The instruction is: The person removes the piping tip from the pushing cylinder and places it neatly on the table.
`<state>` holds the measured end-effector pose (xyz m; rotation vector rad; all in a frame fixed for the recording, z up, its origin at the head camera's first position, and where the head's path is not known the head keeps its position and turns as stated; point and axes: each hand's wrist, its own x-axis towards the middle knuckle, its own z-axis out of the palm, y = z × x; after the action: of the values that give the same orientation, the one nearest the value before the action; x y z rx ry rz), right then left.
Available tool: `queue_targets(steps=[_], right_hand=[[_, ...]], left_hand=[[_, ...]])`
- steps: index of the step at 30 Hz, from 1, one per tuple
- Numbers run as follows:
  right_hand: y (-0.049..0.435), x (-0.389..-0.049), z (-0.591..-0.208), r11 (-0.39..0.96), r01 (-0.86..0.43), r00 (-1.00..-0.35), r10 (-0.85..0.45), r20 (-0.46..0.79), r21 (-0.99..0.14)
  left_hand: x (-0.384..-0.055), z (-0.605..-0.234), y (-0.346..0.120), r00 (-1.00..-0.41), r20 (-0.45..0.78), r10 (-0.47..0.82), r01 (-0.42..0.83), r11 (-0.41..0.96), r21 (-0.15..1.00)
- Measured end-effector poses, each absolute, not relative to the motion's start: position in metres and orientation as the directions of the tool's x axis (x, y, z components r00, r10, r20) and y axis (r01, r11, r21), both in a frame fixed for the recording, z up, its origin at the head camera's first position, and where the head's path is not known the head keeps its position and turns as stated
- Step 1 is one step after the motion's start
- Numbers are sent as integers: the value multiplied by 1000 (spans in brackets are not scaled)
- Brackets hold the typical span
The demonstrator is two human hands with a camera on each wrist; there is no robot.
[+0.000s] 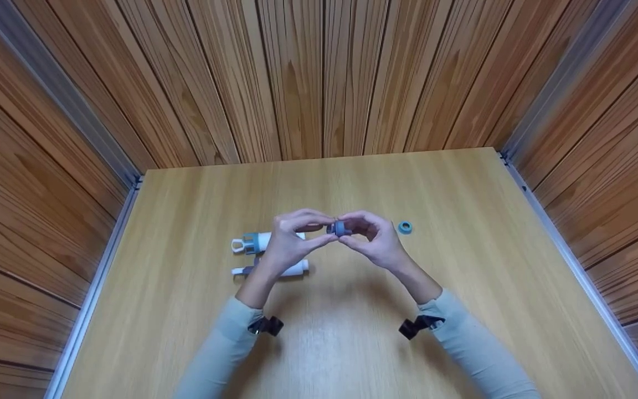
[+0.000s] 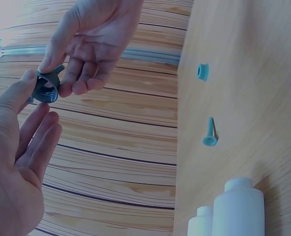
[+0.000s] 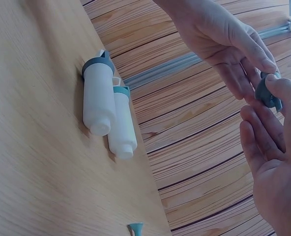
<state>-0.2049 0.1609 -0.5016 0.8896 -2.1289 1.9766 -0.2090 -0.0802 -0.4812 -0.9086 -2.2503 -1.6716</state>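
Note:
Between both hands, above the table, is a small dark blue-grey plastic ring with tabs (image 2: 48, 88). My left hand (image 1: 292, 237) pinches one side of it between thumb and fingertips. From the opposite side my right hand (image 1: 373, 235) pinches it too, the other fingers loosely bent. The left wrist view looks into the ring's round opening. Under and beside the left hand, partly hidden by it, lie two white bottles: one with a teal collar (image 1: 251, 243) and white loop, the other with a dark collar (image 3: 97, 62).
Right of the hands, a teal ring (image 1: 405, 227) lies on the wooden table (image 1: 186, 321). A small teal funnel-shaped piece (image 2: 210, 139) is also on the tabletop, shown by both wrist views. Wood-panelled walls (image 1: 291, 77) with metal rails (image 1: 579, 244) enclose the table's back and sides.

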Motion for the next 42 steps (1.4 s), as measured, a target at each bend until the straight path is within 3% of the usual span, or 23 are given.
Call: queue_targets(steps=[15, 42], right_hand=[[165, -209, -497, 19, -449, -857, -290, 425, -893], [200, -214, -497, -2, -522, -818, -281, 501, -853]], left_hand=[[-210, -483, -83, -809, 472, 350, 559, 213, 801], [-208, -485, -85, -814, 461, 353, 551, 216, 806]])
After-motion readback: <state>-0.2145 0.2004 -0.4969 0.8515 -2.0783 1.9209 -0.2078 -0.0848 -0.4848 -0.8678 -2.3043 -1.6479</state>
